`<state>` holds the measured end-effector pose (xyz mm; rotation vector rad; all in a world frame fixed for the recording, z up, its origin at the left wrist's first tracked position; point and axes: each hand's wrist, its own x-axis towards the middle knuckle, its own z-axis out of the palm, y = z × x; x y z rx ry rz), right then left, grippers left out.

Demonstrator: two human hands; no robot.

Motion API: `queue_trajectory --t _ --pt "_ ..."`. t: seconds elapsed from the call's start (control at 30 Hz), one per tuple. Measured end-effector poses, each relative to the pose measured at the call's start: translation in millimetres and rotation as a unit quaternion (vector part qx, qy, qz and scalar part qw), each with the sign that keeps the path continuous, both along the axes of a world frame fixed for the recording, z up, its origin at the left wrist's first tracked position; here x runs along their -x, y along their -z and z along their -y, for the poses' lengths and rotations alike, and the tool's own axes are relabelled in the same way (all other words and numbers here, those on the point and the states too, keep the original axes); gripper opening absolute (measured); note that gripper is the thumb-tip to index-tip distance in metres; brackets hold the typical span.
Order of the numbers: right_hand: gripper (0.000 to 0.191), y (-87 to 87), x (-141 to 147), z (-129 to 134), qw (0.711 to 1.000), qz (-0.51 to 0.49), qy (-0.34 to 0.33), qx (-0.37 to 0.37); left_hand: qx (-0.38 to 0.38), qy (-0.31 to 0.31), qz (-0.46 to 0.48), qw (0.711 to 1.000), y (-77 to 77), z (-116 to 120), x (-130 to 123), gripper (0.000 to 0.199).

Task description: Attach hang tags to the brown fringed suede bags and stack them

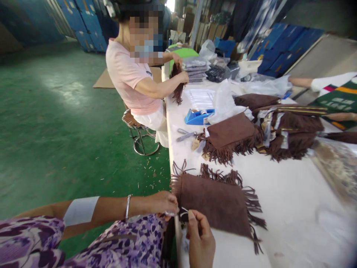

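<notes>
A brown fringed pouch (214,203) lies flat on the white table (284,193), its fringe spread along the far and right sides. My left hand (163,204) is closed at the table's near left edge, beside the pouch's corner, on something small that I cannot make out. Just right of it, my right hand (200,232) has thumb and index finger pinched by a thin white string (184,211), which seems to be between the fingertips. Both hands are close to the pouch's lower left corner.
Scissors (187,134), a blue tape dispenser (195,117) and another fringed pouch (231,130) lie beyond. More brown pouches (295,126) are piled at right. A seated person in a pink shirt (131,80) handles a brown fringed piece. Another person's arms reach in at right.
</notes>
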<state>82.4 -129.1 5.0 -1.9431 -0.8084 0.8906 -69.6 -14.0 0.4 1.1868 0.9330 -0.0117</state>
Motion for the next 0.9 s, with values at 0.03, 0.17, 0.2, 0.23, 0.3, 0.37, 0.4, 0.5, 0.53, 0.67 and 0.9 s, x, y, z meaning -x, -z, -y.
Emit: queue_trajectory --t 0.03,0.17,0.2,0.23,0.3,0.37,0.4,0.5,0.53,0.67,0.9 --pt "0.044 -1.6 2 0 1.0 -0.003 0.003 -0.003 0.024 -0.011 0.023 0.999 -0.4 0 1 0.029" --pt "0.042 0.3 6 -5 0.997 0.074 -0.028 0.01 0.037 -0.029 0.039 0.998 4.5 -1 3 0.045" --pt "0.042 2.5 6 -6 0.995 0.088 -0.034 0.019 0.035 -0.027 0.034 0.998 7.5 0 3 0.043" --pt "0.042 4.9 6 -6 0.994 0.094 -0.037 0.028 0.04 -0.023 0.032 0.998 10.9 1 3 0.04" --pt "0.042 8.2 5 -5 0.995 0.086 -0.037 0.039 0.04 -0.028 0.025 0.999 17.5 4 2 0.036" --pt "0.043 8.6 5 -3 0.997 0.066 -0.024 0.034 -0.015 -0.045 0.004 0.999 21.3 7 1 0.03" --pt "0.043 7.8 5 -2 0.998 0.051 -0.018 0.029 -0.053 -0.052 -0.005 0.997 21.4 9 1 0.026" --pt "0.045 5.0 4 0 0.999 0.001 -0.015 0.03 -0.136 -0.047 0.018 0.989 14.2 12 3 0.026" --pt "0.045 4.9 4 0 0.999 -0.007 -0.021 0.035 -0.142 -0.039 0.039 0.988 10.2 12 4 0.029" --pt "0.044 10.5 4 -3 0.999 -0.002 -0.035 0.037 -0.156 -0.009 0.086 0.984 -1.8 8 7 0.04" --pt "0.045 15.2 2 -9 0.997 0.031 -0.071 0.015 -0.075 -0.006 0.109 0.991 7.7 2 4 0.042"
